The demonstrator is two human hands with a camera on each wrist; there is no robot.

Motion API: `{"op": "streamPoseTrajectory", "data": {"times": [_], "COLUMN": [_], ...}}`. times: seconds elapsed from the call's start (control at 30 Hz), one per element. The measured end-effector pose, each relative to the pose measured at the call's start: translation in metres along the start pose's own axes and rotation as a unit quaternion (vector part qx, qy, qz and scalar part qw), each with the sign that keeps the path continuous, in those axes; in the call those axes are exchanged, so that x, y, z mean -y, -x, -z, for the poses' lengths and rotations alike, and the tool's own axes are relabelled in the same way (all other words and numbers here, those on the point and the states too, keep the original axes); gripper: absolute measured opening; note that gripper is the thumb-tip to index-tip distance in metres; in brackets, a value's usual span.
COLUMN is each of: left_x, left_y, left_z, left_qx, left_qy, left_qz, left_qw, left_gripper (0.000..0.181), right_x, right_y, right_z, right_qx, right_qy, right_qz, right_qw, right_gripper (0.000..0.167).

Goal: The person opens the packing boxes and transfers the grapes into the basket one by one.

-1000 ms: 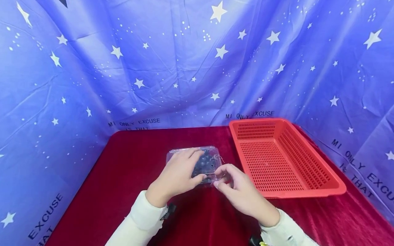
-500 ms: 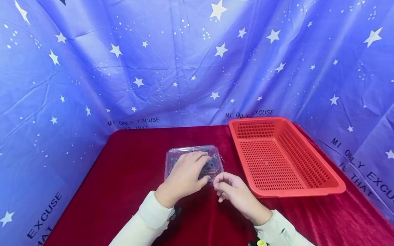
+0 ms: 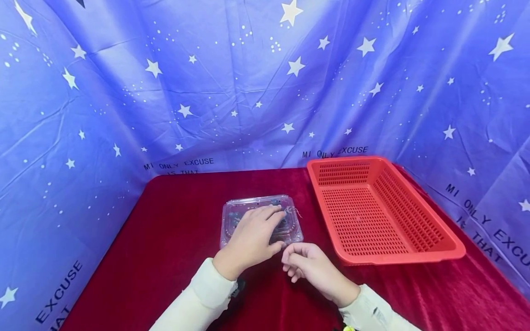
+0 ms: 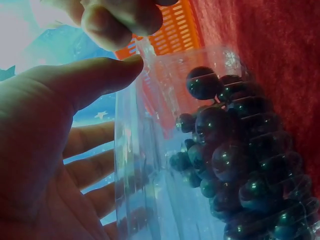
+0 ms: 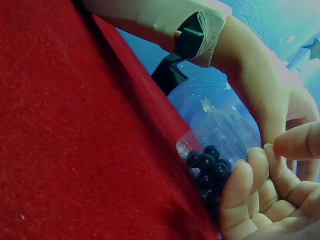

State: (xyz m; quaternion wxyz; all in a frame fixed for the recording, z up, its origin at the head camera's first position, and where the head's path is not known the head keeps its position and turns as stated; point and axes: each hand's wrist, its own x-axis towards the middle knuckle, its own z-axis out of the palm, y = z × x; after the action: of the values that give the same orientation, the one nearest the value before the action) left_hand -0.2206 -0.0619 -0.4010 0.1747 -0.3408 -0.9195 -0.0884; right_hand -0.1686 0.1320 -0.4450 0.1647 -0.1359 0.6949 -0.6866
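Observation:
A clear plastic clamshell box (image 3: 228,228) with dark round grapes (image 4: 227,161) in it lies on the red cloth. My left hand (image 3: 252,232) rests across its lid, fingers extended over the top and thumb by the front edge. In the left wrist view the lid's plastic lies between that thumb and those fingers. My right hand (image 3: 316,266) is at the front edge near the left thumb, its fingers curled and thumb close to the fingertips. Whether it pinches the lid's edge cannot be made out. The left hand covers much of the lid and the grapes.
To the right of the box stands a red perforated plastic basket (image 3: 356,220), its inner floor showing. Dark red velvet cloth (image 3: 174,216) covers the table. A blue curtain (image 3: 232,82) with white stars hangs behind and on both sides.
My right hand has moved left and toward me, from the box's front right corner to below its front edge. My left hand has slid slightly right, uncovering the lid's left part.

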Motion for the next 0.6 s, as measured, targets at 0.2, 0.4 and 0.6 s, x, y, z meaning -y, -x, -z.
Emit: {"op": "streamPoseTrajectory", "data": {"times": [0.2,0.4,0.6], "left_x": [-0.0010,-0.0011,-0.0008], "left_y": [0.0000,-0.0003,-0.0008], "left_z": [-0.0028,-0.0034,-0.0023], "left_qx": [-0.001,0.013,0.012], "left_qy": [0.006,0.002,-0.013], "left_qz": [-0.007,-0.003,-0.012], "left_qw": [1.0000,0.9999,0.9998], "left_gripper": [0.069,0.065,0.058], "right_x": [-0.0032,-0.0045,-0.0062], "right_y": [-0.0019,-0.0022,-0.0038], "right_z": [0.0010,0.0027,0.0063], "right_qx": [-0.002,-0.010,-0.032], "right_qy": [-0.049,-0.069,-0.095], "right_qz": [-0.042,-0.080,-0.101], "right_qw": [0.9979,0.9943,0.9898], "right_gripper": [0.009,0.011,0.014]}}
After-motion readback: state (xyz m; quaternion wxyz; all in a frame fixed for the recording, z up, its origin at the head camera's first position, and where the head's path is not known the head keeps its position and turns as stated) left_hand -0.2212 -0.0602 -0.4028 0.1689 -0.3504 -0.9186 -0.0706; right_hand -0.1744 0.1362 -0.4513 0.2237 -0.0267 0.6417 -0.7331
